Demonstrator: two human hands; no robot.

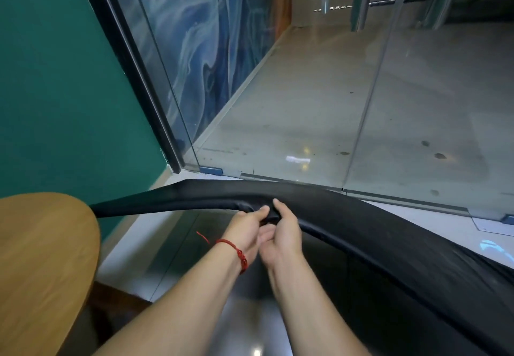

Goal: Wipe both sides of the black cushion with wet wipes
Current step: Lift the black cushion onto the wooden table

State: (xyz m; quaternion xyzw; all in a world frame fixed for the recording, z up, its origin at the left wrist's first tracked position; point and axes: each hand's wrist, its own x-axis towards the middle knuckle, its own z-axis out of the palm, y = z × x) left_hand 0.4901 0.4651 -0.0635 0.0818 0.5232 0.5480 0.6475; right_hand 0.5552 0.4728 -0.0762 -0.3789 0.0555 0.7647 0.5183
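1. Head view, my hands: my left hand (250,223) and my right hand (283,233) are stretched out in front of me, side by side and almost touching. Both have their fingers curled, pinching the same short stretch of edge between thumb and fingers.
2. Head view, the task's thing: the black cushion (361,216) is what both hands pinch, at about its middle. It is long and thin, held up above the floor (172,258). It droops away from my hands, with one end just beside the wooden table (41,258) to the left and the other sweeping down to the right.
3. Head view, surroundings: a red string bracelet (236,253) circles my left wrist. Beyond my hands stands a glass wall (306,105).
4. Progress: no wet wipe shows in either hand or anywhere around. I judge I am lifting or turning the cushion, not wiping. I cannot tell whether either side is clean, so both may remain.
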